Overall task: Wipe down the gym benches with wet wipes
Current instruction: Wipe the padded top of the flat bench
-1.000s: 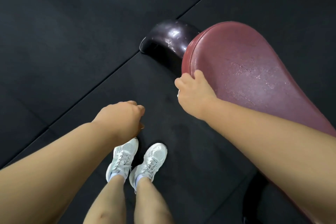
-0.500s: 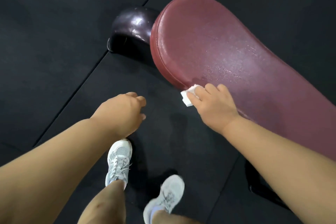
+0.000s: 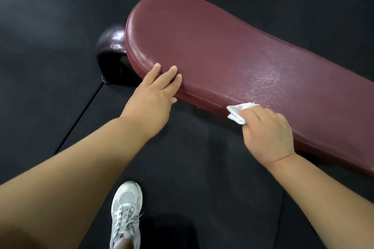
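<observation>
**Wipe on the bench's near edge**

The bench (image 3: 222,50) is a long pad of maroon vinyl with a fine pebbled grain, rounded at its far-left end and edged with a stitched seam along the side. A patch near the middle of its top glistens with small wet specks. Under the rounded end sits a glossy, dark purple base (image 3: 110,46), curved like a hoop, standing on the black rubber floor mat (image 3: 50,46) — matte, slightly speckled, with a thin joint line running diagonally across it.

The right hand (image 3: 267,133) lies knuckles-up on the near edge of the pad, fingers curled over a crumpled white wet wipe (image 3: 238,112) and gripping it against the seam; a bunched corner of the wipe sticks out past the fingers toward the left. The left hand (image 3: 153,95) holds nothing — it rests flat with straight fingers laid over the pad's edge near the rounded end, thumb tucked below the rim. Both forearms reach in bare from the lower corners. One white mesh sneaker (image 3: 126,212) with grey laces stands on the mat below.
</observation>
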`<state>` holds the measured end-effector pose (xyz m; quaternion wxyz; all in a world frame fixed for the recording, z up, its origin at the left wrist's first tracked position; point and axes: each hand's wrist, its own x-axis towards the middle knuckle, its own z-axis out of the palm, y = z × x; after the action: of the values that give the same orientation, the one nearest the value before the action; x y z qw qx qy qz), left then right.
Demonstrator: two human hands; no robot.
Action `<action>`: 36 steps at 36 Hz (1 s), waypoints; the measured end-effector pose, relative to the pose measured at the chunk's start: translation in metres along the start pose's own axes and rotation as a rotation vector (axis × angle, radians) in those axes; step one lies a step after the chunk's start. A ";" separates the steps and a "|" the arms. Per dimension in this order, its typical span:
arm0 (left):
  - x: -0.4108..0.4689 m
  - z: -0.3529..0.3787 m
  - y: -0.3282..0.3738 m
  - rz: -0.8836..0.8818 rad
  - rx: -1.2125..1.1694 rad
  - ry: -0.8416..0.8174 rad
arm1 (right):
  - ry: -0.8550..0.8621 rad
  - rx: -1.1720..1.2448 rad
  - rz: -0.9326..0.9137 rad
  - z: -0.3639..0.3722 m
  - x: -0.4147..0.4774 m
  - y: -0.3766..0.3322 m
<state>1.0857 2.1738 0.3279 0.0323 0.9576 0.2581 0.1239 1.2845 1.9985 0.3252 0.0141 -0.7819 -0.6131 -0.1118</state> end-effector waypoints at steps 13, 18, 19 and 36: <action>-0.007 0.037 0.003 -0.150 -0.170 0.136 | 0.343 0.291 0.420 0.051 -0.017 -0.050; -0.010 0.051 -0.002 -0.149 -0.244 0.273 | 0.504 0.406 0.462 0.077 0.002 -0.087; -0.011 0.053 -0.001 -0.168 -0.262 0.282 | 0.516 0.443 0.433 0.082 0.007 -0.094; -0.021 0.054 0.028 -0.268 -0.282 0.197 | 0.599 0.342 0.306 0.091 0.004 -0.079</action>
<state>1.0956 2.1394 0.2749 0.1566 0.8839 0.3653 0.2464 1.2237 2.0366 0.2287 0.3398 -0.7833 -0.4679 -0.2281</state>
